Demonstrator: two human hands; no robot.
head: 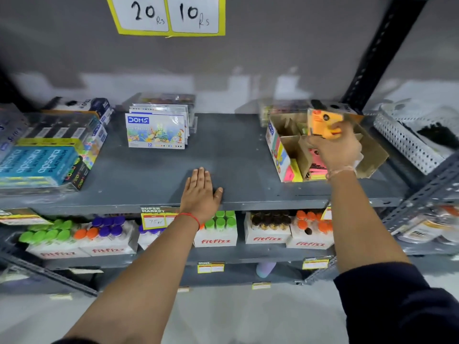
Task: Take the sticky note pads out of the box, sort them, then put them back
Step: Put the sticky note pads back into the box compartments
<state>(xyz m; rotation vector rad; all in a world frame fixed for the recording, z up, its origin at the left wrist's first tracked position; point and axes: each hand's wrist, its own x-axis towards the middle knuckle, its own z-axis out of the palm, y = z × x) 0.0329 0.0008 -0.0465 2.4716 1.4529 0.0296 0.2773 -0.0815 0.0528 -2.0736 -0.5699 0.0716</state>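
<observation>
An open cardboard box with inner dividers stands at the right of the grey shelf. Pink and yellow sticky note pads sit in its front compartments. My right hand is raised over the box and grips an orange sticky note pad in clear wrap. My left hand lies flat, palm down, on the shelf's front edge near the middle, fingers together, holding nothing.
DOMS oil pastel packs stand at the shelf's back centre. Apsara boxes are stacked at the left. A perforated metal tray lies to the right. Fitfizz bottle cartons fill the shelf below.
</observation>
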